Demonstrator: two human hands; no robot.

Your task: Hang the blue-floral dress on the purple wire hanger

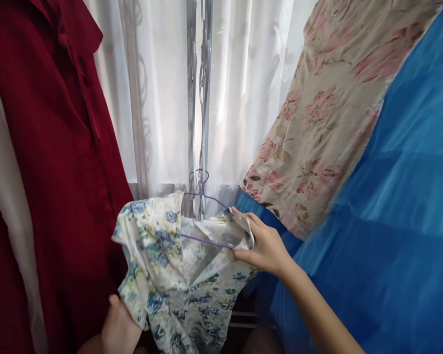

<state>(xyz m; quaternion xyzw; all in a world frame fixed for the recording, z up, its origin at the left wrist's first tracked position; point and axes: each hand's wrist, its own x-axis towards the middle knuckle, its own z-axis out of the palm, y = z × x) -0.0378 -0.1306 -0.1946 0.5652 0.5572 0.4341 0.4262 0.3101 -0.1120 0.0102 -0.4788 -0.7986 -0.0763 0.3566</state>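
A white dress with blue and green flowers [166, 290] hangs in front of me on a thin purple hanger [210, 241], its V-neck facing me and its lower end out of view. My right hand [264, 243] is closed on the dress's right shoulder, thumb in front near the hanger's bar and fingers over the top. At the lower left, my left hand [120, 327] is at the edge of the left sleeve, thumb pointing up. Its other fingers are mostly hidden behind the fabric. The hanger's hook rises above the neckline in front of the curtain.
A dark red garment [62, 162] hangs along the left. On the right hang a beige garment with pink flowers [317, 113] and a layered blue one [391, 236]. White curtains [239, 88] cover the back, with grey strips [198, 98] hanging down the middle.
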